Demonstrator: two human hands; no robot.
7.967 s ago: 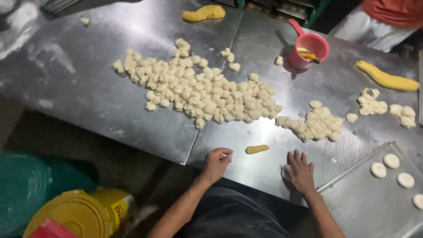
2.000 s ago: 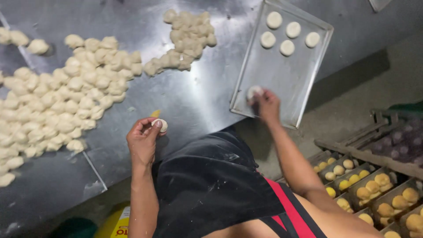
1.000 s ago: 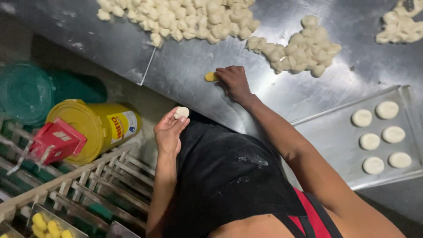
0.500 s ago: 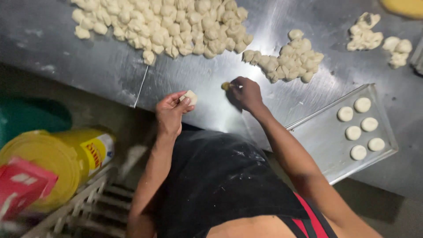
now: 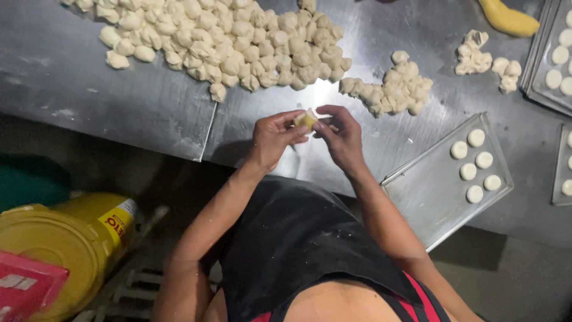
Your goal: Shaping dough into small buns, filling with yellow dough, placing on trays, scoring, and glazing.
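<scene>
Dough piece [image 5: 305, 120]: small pale lump with a yellow filling showing; held above the near edge of the steel table [image 5: 119, 101], between both hands, in front of the person's body.
View: head camera, looking straight down; only one view.
Left hand [image 5: 273, 138]: fingers curled up and around the dough piece from the left, thumb and fingertips pinching its left side; grasping it.
Right hand [image 5: 339, 136]: fingers bent in from the right, fingertips touching the same dough piece on its right and top; grasping it too.
Key relation: the dough piece lies directly between the two sets of fingertips, touching both; neither hand is clearly nearer. Long axis: cannot tell, the piece is mostly hidden by fingers.
Big dough pile [image 5: 226, 36]: many rough-cut lumps spread on the table, beyond the hands and to their left; well apart from them.
Small dough pile [image 5: 390, 86]: near, just beyond the right hand, not touching it.
Baking tray [image 5: 429, 191]: metal, to the right of the right hand, hanging partly over the table edge; five round flattened dough discs [image 5: 475, 162] in its far corner.
Further trays [image 5: 554, 65]: at the right edge, with more discs.
Yellow filling roll [image 5: 508, 19]: far right, top of the table.
Yellow bucket [image 5: 59, 250]: on the floor, lower left, lid on.
</scene>
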